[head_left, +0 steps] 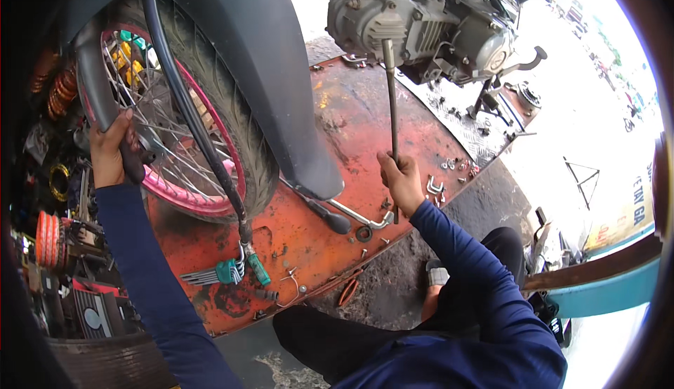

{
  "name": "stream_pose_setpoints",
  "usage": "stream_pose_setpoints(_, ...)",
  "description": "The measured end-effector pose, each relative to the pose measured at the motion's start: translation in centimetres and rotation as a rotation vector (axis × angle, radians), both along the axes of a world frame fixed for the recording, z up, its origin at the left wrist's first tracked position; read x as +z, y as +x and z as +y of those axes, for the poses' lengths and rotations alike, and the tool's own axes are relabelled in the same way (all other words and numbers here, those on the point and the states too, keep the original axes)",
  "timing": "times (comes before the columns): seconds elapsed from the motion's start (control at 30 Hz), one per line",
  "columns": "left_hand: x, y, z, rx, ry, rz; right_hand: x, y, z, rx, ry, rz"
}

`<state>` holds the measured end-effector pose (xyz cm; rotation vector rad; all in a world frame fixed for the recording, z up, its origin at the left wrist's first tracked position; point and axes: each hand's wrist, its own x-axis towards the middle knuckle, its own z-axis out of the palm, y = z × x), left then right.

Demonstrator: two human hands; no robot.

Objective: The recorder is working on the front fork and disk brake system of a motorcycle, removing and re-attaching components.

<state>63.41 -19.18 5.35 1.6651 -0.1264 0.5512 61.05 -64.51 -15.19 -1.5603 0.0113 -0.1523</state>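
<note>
my right hand (pixel 400 178) grips the long wrench (pixel 391 101) at frame centre, left hand (pixel 112 152) clamps the swingarm (pixel 98 87); i'd keep it square on the engine (pixel 421 24).

Head view looks steeply down, close; fisheye.

Wheel (pixel 189 122) left, engine (pixel 421 20) right – hex keys (pixel 221 271) on platform (pixel 351 122) between.

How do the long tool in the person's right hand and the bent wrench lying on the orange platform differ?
The long tool is straight, stands nearly upright and reaches the engine, gripped by the right hand. The bent wrench is shorter, L-shaped, and lies loose on the orange platform, untouched. Both look like bare grey metal.
</note>
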Motion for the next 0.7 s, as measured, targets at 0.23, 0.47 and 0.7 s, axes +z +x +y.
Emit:
stream_pose_setpoints(0.23,-0.8,-0.5,-1.6,0.096,0.049,-0.007,-1.1,0.0,3.1,0.056,0.376,-0.020)
stream_pose_setpoints(0.47,-1.2,-2.3,-2.8,0.411,0.283,-0.094,1.1,1.3,4.8,0.080,0.536,0.210)
stream_pose_setpoints(0.7,-2.4,-1.8,0.0,0.404,0.625,-0.103,-2.1,5.4,6.0,-0.152,0.466,-0.007)
